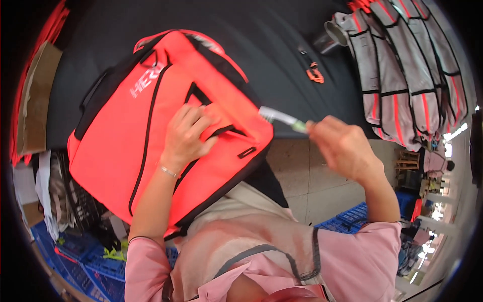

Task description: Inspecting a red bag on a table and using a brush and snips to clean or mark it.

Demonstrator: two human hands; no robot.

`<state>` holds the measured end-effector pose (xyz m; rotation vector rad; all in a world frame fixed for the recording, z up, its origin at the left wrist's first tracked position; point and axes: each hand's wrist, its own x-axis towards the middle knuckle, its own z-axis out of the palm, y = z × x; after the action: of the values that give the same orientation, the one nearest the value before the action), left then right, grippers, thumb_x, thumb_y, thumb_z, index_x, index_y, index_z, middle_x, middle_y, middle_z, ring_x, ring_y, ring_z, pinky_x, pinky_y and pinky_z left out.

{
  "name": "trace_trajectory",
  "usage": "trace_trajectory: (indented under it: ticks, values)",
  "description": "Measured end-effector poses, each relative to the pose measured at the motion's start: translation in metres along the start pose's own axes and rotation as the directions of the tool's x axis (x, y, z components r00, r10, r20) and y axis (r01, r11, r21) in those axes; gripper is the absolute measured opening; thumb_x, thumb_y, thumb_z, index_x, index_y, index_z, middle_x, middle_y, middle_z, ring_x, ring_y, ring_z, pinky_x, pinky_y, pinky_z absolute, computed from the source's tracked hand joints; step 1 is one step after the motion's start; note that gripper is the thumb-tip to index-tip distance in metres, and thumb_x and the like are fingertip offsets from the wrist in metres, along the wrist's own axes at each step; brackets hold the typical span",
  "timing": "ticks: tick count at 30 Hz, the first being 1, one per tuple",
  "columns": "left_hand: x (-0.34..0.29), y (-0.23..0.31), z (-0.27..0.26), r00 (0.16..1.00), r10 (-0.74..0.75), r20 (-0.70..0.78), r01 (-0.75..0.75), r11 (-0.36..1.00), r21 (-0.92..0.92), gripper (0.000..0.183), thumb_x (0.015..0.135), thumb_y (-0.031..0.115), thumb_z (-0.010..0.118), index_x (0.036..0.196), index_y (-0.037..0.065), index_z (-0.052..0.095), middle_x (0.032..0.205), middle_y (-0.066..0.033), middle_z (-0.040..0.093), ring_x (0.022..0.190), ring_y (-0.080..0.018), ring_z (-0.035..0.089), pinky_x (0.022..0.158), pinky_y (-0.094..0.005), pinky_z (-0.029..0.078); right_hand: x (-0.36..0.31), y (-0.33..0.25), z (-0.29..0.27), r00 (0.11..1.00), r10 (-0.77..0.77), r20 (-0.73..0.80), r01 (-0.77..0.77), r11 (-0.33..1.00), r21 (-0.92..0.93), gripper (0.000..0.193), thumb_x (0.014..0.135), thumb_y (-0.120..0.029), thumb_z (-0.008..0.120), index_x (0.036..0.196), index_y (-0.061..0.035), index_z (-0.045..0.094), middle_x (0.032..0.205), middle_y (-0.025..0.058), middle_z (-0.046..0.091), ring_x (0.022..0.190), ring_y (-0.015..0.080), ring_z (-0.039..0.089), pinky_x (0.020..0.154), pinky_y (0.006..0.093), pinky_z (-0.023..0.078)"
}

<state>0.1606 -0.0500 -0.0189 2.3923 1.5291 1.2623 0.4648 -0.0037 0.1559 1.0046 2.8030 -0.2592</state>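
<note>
A bright coral-orange backpack (113, 136) with black trim and sides lies tilted across the table edge and against my lap. My left hand (188, 133) rests on its front with fingers curled over the orange pocket fabric, gripping it beside the black-edged pocket opening (198, 94). My right hand (344, 148) is closed round the handle of a small brush (284, 119) with a pale head and a greenish part near my fingers. The brush head is just off the bag's right side, bristles toward it; the hand is slightly blurred.
A dark cloth covers the table (271, 30). Small orange-handled snips (315, 74) lie there, near a metal cup (333, 38). Stacked grey bag pieces with orange stripes (402, 75) sit at right. A cardboard box (37, 98) stands left; blue crates (347, 216) are below.
</note>
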Motion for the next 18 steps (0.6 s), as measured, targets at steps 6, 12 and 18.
trace_trajectory:
  ticks: [6,12,18]
  values:
    - [0.042,-0.018,-0.017,0.966,0.112,-0.232,-0.079,0.986,0.147,0.038,0.054,0.009,0.082,0.09,0.01,0.068,0.093,-0.0071,0.065,0.088,-0.0276,0.064,0.076,-0.0386,0.053,-0.03,0.121,0.061,0.762,0.431,-0.484,-0.371,0.902,0.219,0.017,0.089,0.0,0.058,0.105,0.0042,0.063,0.098,0.0212,0.065,0.09,0.0402,0.062,0.081,0.0418,0.049]
    - [0.146,-0.071,-0.031,0.889,0.084,-0.45,0.068,0.948,0.311,0.025,0.064,0.023,0.076,0.081,0.007,0.068,0.08,-0.011,0.059,0.081,-0.0275,0.061,0.07,-0.04,0.052,-0.065,0.231,0.145,0.659,0.515,-0.548,-0.502,0.844,0.189,0.029,0.096,-0.006,0.054,0.123,0.0017,0.06,0.112,0.0199,0.067,0.107,0.0303,0.065,0.094,0.0363,0.048]
    - [0.137,-0.112,-0.09,0.909,-0.349,-0.23,0.382,0.916,0.121,0.049,0.083,0.053,0.063,0.102,0.009,0.074,0.111,-0.0099,0.07,0.111,-0.0283,0.06,0.097,-0.0371,0.046,-0.029,0.229,0.164,0.678,0.321,-0.662,-0.519,0.846,-0.121,0.03,0.096,-0.014,0.059,0.123,-0.0004,0.061,0.117,0.0178,0.062,0.104,0.0369,0.061,0.089,0.0402,0.048]
